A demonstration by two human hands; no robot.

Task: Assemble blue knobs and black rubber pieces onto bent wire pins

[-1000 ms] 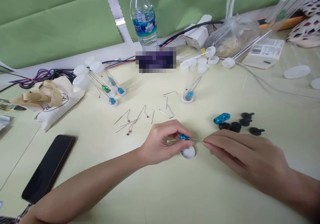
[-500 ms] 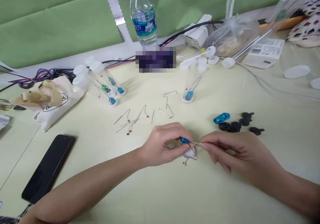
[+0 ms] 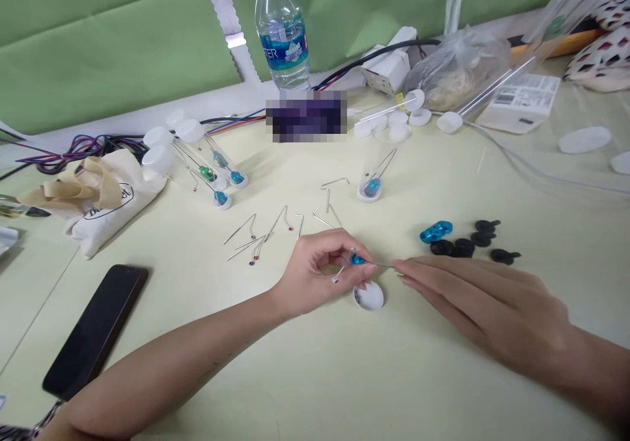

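Observation:
My left hand [image 3: 319,270] is closed in a pinch on a small blue bead [image 3: 357,260] threaded on a thin bent metal pin [image 3: 381,265]. My right hand [image 3: 487,303] lies stretched toward it, fingertips pinching the pin's straight end. A short leg of the pin with a tiny head hangs below my left fingers. A small white cap [image 3: 369,295] lies on the table just beneath the bead. Both hands hover low over the pale yellow table [image 3: 315,375].
Loose bent pins [image 3: 275,228] lie behind my left hand. Black discs [image 3: 467,244] and blue beads [image 3: 436,231] sit to the right. Capped tubes [image 3: 197,159], one open tube [image 3: 375,177], a cloth bag [image 3: 103,198], a phone [image 3: 96,329], a water bottle [image 3: 283,27], white caps [image 3: 394,125] and a plastic bag [image 3: 457,67] surround them.
Both hands rose slightly off the white cap, which now shows fully. The pin turned in my fingers; its short leg swung from below the cap to beside my left fingers. My right fingers straightened.

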